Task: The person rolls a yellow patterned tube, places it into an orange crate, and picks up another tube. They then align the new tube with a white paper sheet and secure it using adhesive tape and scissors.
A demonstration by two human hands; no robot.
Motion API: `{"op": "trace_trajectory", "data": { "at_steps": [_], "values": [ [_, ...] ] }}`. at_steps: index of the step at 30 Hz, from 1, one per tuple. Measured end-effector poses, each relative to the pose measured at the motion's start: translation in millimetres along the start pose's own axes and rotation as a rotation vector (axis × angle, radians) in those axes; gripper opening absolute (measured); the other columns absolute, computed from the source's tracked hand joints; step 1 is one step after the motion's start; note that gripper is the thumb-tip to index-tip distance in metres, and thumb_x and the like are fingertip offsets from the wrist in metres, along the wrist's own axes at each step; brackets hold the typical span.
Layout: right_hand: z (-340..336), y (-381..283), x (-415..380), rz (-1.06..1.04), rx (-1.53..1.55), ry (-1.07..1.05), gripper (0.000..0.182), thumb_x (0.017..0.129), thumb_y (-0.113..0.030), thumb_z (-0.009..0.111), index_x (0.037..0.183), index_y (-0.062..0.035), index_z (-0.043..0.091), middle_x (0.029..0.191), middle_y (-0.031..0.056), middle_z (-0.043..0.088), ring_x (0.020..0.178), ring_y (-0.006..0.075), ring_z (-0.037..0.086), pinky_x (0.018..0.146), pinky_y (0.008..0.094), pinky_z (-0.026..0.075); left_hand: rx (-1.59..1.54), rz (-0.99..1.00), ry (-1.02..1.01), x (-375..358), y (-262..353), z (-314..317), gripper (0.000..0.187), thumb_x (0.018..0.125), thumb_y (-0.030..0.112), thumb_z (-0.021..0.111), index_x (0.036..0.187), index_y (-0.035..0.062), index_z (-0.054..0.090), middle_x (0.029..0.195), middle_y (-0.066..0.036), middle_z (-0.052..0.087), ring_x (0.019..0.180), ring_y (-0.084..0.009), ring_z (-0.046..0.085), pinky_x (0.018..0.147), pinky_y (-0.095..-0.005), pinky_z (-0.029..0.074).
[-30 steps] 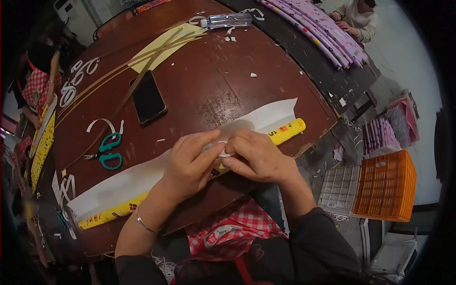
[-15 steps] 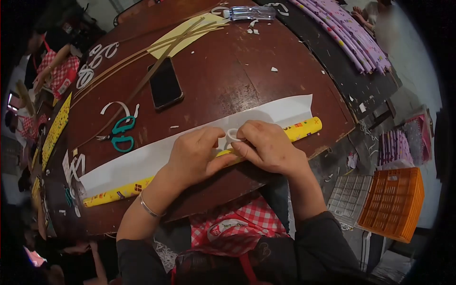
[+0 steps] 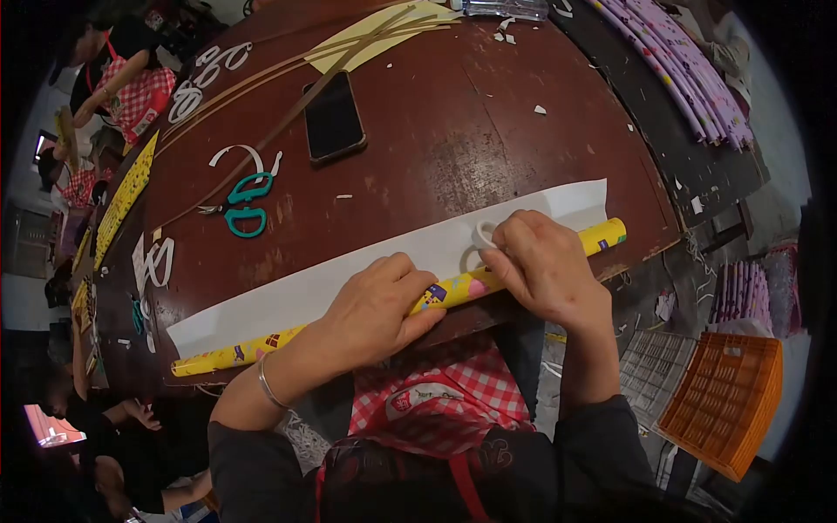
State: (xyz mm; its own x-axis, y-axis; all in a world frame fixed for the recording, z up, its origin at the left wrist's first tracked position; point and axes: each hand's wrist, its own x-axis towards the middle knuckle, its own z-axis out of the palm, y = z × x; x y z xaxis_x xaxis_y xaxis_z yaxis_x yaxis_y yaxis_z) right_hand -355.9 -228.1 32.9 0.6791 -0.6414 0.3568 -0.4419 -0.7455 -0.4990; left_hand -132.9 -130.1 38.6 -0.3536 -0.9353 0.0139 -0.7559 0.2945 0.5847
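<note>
A yellow patterned paper roll (image 3: 456, 290) lies along the near edge of the table, its white inner side (image 3: 288, 302) spread flat behind it. My left hand (image 3: 375, 305) is closed over the middle of this roll, thumb on the near side and fingers on the far side. In my right hand (image 3: 551, 272) a ring of white tape (image 3: 482, 234) is pinched between thumb and fingers, just above the paper. The right hand overlaps the roll toward its right end. Teal-handled scissors (image 3: 248, 221) lie beyond the sheet, left of a dark phone (image 3: 335, 122).
Long brown strips (image 3: 288, 131) cross a pale yellow sheet (image 3: 370, 39) at the back. White strip loops (image 3: 209, 65) lie at the far left. Purple patterned rolls (image 3: 689, 78) rest on the dark table at right. An orange crate (image 3: 728, 392) stands on the floor. Other people work at left.
My right hand has moved right along the roll with the tape ring, away from my left hand. My left hand has settled onto the roll. The view has shifted slightly.
</note>
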Motion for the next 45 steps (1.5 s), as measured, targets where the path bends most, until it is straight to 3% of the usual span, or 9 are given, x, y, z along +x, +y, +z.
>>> {"op": "trace_trajectory", "data": {
  "at_steps": [8, 10, 15, 18, 29, 36, 38, 42, 45],
  "values": [
    [2, 14, 5, -0.002, 0.100, -0.138, 0.023, 0.087, -0.025, 0.064, 0.086, -0.0031, 0.056, 0.079, 0.0153, 0.058, 0.077, 0.0361, 0.059, 0.067, 0.0445, 0.047, -0.206, -0.023, 0.000, 9, -6, -4, 0.035, 0.086, 0.018, 0.068, 0.114, 0.0008, 0.058, 0.100, -0.014, 0.056, 0.090, -0.0289, 0.060, 0.078, -0.0367, 0.050],
    [0, 13, 8, -0.012, 0.117, -0.165, 0.024, 0.088, -0.026, 0.063, 0.087, -0.0030, 0.056, 0.079, 0.0155, 0.059, 0.078, 0.0361, 0.060, 0.067, 0.0446, 0.047, -0.690, -0.222, 0.077, 19, -6, -1, 0.032, 0.090, 0.013, 0.063, 0.118, -0.0002, 0.055, 0.107, -0.013, 0.056, 0.095, -0.0226, 0.061, 0.079, -0.0331, 0.050],
    [-4, 16, 11, -0.037, 0.156, -0.235, 0.029, 0.092, -0.031, 0.056, 0.095, -0.0028, 0.059, 0.087, 0.0149, 0.063, 0.088, 0.0354, 0.062, 0.076, 0.0456, 0.049, -0.541, 0.089, 0.069, 58, -8, 5, 0.032, 0.091, 0.007, 0.059, 0.122, 0.0005, 0.053, 0.114, -0.013, 0.055, 0.093, -0.0181, 0.061, 0.078, -0.0296, 0.050],
    [-7, 18, 12, -0.027, 0.193, -0.234, 0.028, 0.092, -0.031, 0.056, 0.097, -0.0031, 0.059, 0.089, 0.0155, 0.064, 0.089, 0.0350, 0.062, 0.076, 0.0454, 0.049, -0.605, 0.030, -0.075, 63, -17, 1, 0.031, 0.091, 0.007, 0.059, 0.121, 0.0009, 0.054, 0.116, -0.014, 0.055, 0.091, -0.0191, 0.061, 0.078, -0.0298, 0.050],
    [-10, 23, 3, -0.032, 0.169, -0.030, 0.036, 0.083, -0.025, 0.069, 0.110, -0.0028, 0.061, 0.092, 0.0148, 0.062, 0.086, 0.0342, 0.061, 0.076, 0.0415, 0.049, -0.603, -0.025, -0.019, 61, -17, 5, 0.014, 0.089, 0.008, 0.063, 0.099, -0.0011, 0.057, 0.125, -0.016, 0.055, 0.088, -0.0167, 0.062, 0.076, -0.0284, 0.051],
    [-8, 32, 5, -0.169, 0.172, 0.038, 0.028, 0.076, -0.013, 0.070, 0.101, -0.0022, 0.063, 0.091, 0.0113, 0.060, 0.088, 0.0303, 0.059, 0.082, 0.0420, 0.046, -0.514, 0.077, 0.019, 61, -13, 6, 0.014, 0.089, 0.008, 0.064, 0.101, 0.0013, 0.059, 0.128, -0.018, 0.054, 0.092, -0.0202, 0.063, 0.078, -0.0302, 0.052],
    [-8, 31, 5, -0.168, 0.166, 0.034, 0.025, 0.076, -0.011, 0.070, 0.099, -0.0028, 0.063, 0.091, 0.0106, 0.060, 0.089, 0.0295, 0.060, 0.086, 0.0430, 0.045, -0.602, -0.010, 0.011, 61, -13, 6, 0.014, 0.089, 0.008, 0.065, 0.100, 0.0008, 0.064, 0.123, -0.018, 0.058, 0.110, -0.0220, 0.059, 0.088, -0.0324, 0.047],
    [-7, 30, 5, -0.159, 0.158, 0.037, 0.020, 0.078, -0.010, 0.070, 0.096, -0.0049, 0.065, 0.092, 0.0084, 0.061, 0.092, 0.0270, 0.061, 0.097, 0.0464, 0.041, -0.603, -0.003, 0.018, 62, -17, 8, 0.017, 0.088, 0.008, 0.066, 0.103, 0.0008, 0.065, 0.123, -0.019, 0.058, 0.111, -0.0232, 0.059, 0.089, -0.0332, 0.048],
    [-6, 30, 3, -0.144, 0.129, 0.033, 0.020, 0.079, -0.010, 0.069, 0.098, -0.0057, 0.065, 0.093, 0.0077, 0.062, 0.093, 0.0261, 0.061, 0.101, 0.0477, 0.039, -0.523, 0.091, 0.054, 62, -19, 11, 0.021, 0.088, 0.008, 0.064, 0.109, 0.0028, 0.061, 0.125, -0.017, 0.057, 0.096, -0.0236, 0.065, 0.080, -0.0314, 0.053]
  ]
}}
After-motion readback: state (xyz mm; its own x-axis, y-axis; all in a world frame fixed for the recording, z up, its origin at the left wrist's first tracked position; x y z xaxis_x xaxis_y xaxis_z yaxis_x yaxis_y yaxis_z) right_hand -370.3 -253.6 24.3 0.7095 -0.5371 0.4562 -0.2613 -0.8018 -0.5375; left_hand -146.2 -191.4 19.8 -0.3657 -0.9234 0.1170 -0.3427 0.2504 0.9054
